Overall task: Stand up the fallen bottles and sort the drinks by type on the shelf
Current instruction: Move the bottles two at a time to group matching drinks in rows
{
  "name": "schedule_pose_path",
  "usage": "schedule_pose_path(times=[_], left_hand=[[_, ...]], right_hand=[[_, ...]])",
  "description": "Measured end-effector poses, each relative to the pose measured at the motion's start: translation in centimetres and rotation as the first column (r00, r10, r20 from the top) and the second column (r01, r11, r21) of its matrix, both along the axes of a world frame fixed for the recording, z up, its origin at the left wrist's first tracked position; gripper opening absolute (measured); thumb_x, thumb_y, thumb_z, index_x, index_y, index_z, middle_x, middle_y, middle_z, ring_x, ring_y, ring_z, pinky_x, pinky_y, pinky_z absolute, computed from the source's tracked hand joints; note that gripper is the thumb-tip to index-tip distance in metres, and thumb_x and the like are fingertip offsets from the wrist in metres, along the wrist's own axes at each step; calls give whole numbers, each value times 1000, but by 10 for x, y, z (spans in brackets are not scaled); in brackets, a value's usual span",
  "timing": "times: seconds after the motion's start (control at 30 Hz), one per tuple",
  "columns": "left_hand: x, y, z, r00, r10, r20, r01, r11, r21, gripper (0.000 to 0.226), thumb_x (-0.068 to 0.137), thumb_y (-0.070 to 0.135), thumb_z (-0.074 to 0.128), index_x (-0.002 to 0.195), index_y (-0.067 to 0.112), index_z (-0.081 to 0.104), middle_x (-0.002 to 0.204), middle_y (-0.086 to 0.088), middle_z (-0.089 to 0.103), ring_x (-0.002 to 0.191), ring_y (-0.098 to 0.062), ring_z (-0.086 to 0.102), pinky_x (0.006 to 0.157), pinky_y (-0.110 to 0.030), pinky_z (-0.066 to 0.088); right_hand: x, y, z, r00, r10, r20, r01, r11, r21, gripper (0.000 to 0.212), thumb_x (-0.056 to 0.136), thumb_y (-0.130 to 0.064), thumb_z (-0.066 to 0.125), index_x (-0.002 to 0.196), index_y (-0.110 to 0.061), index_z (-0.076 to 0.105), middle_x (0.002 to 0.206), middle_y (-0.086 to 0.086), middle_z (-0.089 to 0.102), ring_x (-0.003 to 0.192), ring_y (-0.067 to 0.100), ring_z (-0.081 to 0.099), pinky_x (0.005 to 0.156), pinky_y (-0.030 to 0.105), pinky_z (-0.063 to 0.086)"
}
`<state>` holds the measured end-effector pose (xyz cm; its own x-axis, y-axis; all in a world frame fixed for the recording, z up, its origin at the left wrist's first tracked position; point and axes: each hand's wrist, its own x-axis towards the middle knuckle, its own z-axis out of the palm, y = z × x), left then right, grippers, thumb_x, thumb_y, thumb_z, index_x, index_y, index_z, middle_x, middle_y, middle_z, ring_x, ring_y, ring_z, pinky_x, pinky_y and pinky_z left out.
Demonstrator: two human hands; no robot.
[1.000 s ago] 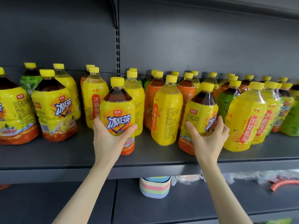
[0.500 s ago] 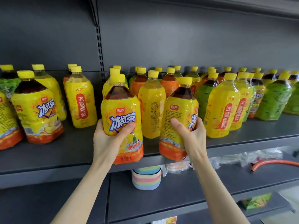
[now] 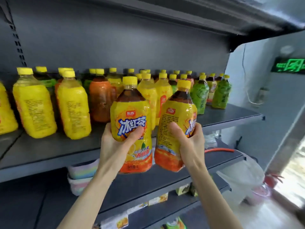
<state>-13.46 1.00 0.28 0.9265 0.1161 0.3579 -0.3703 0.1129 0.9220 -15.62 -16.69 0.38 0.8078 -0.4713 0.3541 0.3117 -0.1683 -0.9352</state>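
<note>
My left hand [image 3: 115, 144] grips an iced black tea bottle [image 3: 130, 113] with a yellow cap and a yellow-orange label, held upright in front of the shelf. My right hand [image 3: 189, 142] grips a second iced black tea bottle [image 3: 175, 119], tilted slightly right, touching the first. Both hang off the grey shelf [image 3: 49, 152], lower than its front edge. Behind them stand yellow pear drink bottles [image 3: 74, 106], an orange-labelled bottle [image 3: 100, 100] and green tea bottles [image 3: 199, 95], all upright.
The shelf ends at the right [image 3: 262, 117] near a wall with a green exit sign [image 3: 288, 65]. A lower shelf [image 3: 165, 179] carries a striped bundle [image 3: 82, 176], an orange hose [image 3: 219, 150] and a plastic bag [image 3: 239, 177]. An upper shelf [image 3: 198, 14] hangs overhead.
Both hands lifted their tea bottles off the shelf and carried them rightward together. The view swung right, so the shelf's right end and the wall have come into sight.
</note>
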Motion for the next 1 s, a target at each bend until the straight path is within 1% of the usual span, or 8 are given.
schedule_pose_path(times=[0.13, 0.2, 0.4, 0.57, 0.7, 0.8, 0.9, 1.0], left_hand=[[-19, -87, -8, 996, -89, 5, 89, 996, -22, 70, 53, 51, 84, 112, 26, 57, 93, 15, 71, 82, 0, 68, 62, -15, 52], [-24, -125, -8, 992, -125, -9, 124, 992, -29, 71, 52, 55, 82, 112, 29, 57, 96, 14, 71, 84, -2, 68, 67, -21, 53], [-12, -223, 9, 979, -203, 15, 203, 979, 7, 49, 59, 51, 80, 98, 35, 55, 95, 11, 70, 79, 1, 68, 63, -18, 52], [26, -292, 14, 971, -234, 52, 234, 972, 8, 64, 52, 58, 77, 107, 32, 57, 96, 12, 71, 83, -1, 68, 68, -21, 52], [70, -348, 10, 963, -256, 87, 256, 967, 12, 73, 56, 58, 77, 118, 27, 57, 101, 12, 71, 90, -4, 68, 74, -25, 54], [106, -389, 12, 963, -252, 96, 251, 968, 20, 72, 56, 61, 74, 117, 27, 57, 102, 13, 71, 93, -5, 67, 76, -27, 54], [141, -426, 15, 965, -240, 108, 239, 971, 21, 61, 61, 55, 75, 113, 29, 58, 100, 15, 71, 91, -1, 67, 74, -23, 52], [172, -456, 14, 974, -203, 100, 203, 979, 12, 66, 62, 52, 73, 118, 23, 56, 101, 12, 70, 89, 0, 66, 76, -24, 52]], right_hand=[[-30, -85, -6, 996, -85, -2, 85, 996, -20, 73, 50, -73, 68, 105, -27, 55, 98, -5, 69, 89, 13, 67, 83, 45, 55], [-41, -120, -7, 994, -113, 0, 113, 993, -15, 70, 53, -73, 66, 104, -27, 54, 96, -7, 69, 89, 12, 67, 81, 42, 55], [-40, -210, 1, 978, -209, 23, 209, 977, -31, 75, 52, -76, 59, 103, -22, 51, 95, -6, 64, 88, 10, 62, 71, 29, 48], [-9, -276, 6, 966, -253, 46, 255, 966, -48, 63, 56, -70, 62, 98, -26, 49, 90, -9, 63, 85, 8, 61, 67, 23, 43], [32, -330, 5, 957, -278, 88, 284, 957, -63, 69, 52, -73, 61, 100, -25, 50, 91, -10, 66, 85, 8, 63, 71, 27, 48], [67, -372, 10, 955, -283, 91, 289, 955, -66, 66, 58, -65, 67, 104, -21, 51, 90, -9, 65, 85, 7, 63, 69, 23, 46], [100, -411, 13, 949, -298, 106, 304, 951, -53, 63, 60, -59, 70, 106, -21, 50, 92, -8, 65, 86, 7, 64, 73, 27, 51], [129, -444, 12, 946, -307, 103, 313, 948, -51, 60, 59, -60, 70, 101, -24, 48, 93, -7, 64, 87, 8, 63, 71, 25, 49]])
